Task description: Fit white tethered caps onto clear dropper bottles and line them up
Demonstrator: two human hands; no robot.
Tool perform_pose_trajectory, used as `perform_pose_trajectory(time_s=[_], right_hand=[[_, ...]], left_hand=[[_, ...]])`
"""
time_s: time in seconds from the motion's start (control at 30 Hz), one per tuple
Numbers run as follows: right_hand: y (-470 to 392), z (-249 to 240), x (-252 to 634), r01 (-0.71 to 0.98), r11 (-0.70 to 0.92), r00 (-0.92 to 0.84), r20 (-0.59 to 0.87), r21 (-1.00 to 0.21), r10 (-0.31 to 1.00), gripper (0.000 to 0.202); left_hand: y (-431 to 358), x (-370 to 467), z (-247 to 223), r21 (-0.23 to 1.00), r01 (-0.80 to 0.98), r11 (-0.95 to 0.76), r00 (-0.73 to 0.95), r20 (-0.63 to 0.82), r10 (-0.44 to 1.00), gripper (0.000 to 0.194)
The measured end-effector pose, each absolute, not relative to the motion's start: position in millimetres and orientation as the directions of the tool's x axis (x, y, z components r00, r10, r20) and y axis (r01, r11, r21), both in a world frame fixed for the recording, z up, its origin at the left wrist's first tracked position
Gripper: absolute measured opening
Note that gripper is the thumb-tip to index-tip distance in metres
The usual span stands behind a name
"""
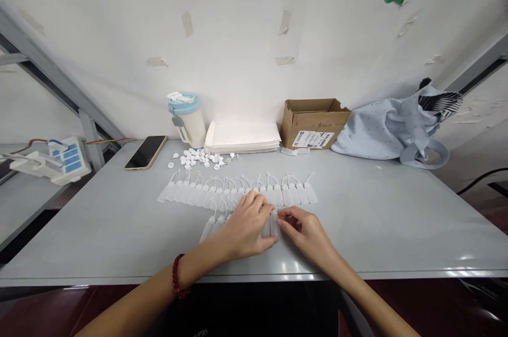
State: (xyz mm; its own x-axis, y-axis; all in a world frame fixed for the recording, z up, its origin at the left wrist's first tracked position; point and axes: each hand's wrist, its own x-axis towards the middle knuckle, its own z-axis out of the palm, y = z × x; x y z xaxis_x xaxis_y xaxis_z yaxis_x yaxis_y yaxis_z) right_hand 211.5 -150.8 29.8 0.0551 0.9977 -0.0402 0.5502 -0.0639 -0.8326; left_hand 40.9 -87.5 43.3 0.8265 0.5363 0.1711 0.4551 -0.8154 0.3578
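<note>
My left hand (249, 223) curves over the front row, its thumb at the bottom and fingertips at the top of a small translucent plastic bottle (274, 225). Against that bottle's right side rest the fingertips of my right hand (304, 228). Its thumb and curled fingers are drawn together, and I cannot see what is between them. Other front-row bottles (207, 228) lie partly hidden under my left hand. Behind them runs a longer row of matching bottles (192, 194), each with a thin looped strap at its top.
Small white caps (197, 157) lie heaped behind the rows. Along the wall are a phone (146, 152), a lidded cup (192, 125), stacked white trays (243, 138), a cardboard box (311, 125) and a blue cloth bag (373, 130). Two bottles (296, 151) lie before the box.
</note>
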Motion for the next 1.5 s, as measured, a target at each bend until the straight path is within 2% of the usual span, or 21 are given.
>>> perform_pose_trajectory(time_s=[0.33, 0.57, 0.63, 0.7, 0.77, 0.87, 1.07, 1.23, 1.37, 1.5], right_hand=[[-149, 30, 215, 0.512, -0.107, 0.086, -0.073, -0.852, 0.994, 0.020], [-147, 43, 224, 0.622, -0.075, 0.051, -0.056, -0.780, 0.997, 0.021], [-137, 48, 231, 0.706, -0.024, 0.043, 0.009, -0.707, 0.999, 0.024], [-119, 53, 241, 0.830, 0.035, 0.039, 0.119, -0.557, 0.992, 0.027], [-91, 58, 254, 0.877, 0.028, 0.058, 0.163, -0.480, 0.985, 0.025], [-44, 64, 269, 0.934, -0.009, 0.085, 0.197, -0.358, 0.977, 0.020], [13, 61, 272, 0.994, -0.025, 0.038, 0.121, -0.110, 0.992, 0.019], [24, 52, 266, 0.998, -0.024, 0.021, 0.042, 0.055, 0.999, 0.027], [23, 49, 264, 0.990, -0.007, 0.003, 0.029, 0.138, 1.000, 0.028], [22, 47, 263, 0.986, 0.010, -0.015, 0.030, 0.165, 0.999, 0.029]], left_hand=[[-91, 36, 51, 0.367, 0.472, -0.802, 0.821, 0.149, 0.551, 0.042], [-85, 26, 58, 0.394, 0.474, -0.787, 0.789, 0.207, 0.578, 0.048], [-74, 21, 60, 0.405, 0.507, -0.761, 0.754, 0.219, 0.619, 0.044], [-56, 16, 63, 0.432, 0.571, -0.698, 0.684, 0.220, 0.695, 0.036], [-31, 10, 66, 0.422, 0.706, -0.569, 0.548, 0.183, 0.816, 0.031], [9, 2, 68, 0.373, 0.783, -0.498, 0.465, 0.179, 0.867, 0.024], [62, 2, 57, 0.244, 0.869, -0.430, 0.408, 0.136, 0.903, 0.015], [74, 11, 45, 0.213, 0.880, -0.425, 0.416, 0.086, 0.905, 0.023], [76, 16, 41, 0.235, 0.883, -0.406, 0.396, 0.088, 0.914, 0.023], [72, 16, 41, 0.277, 0.873, -0.401, 0.378, 0.134, 0.916, 0.021]])
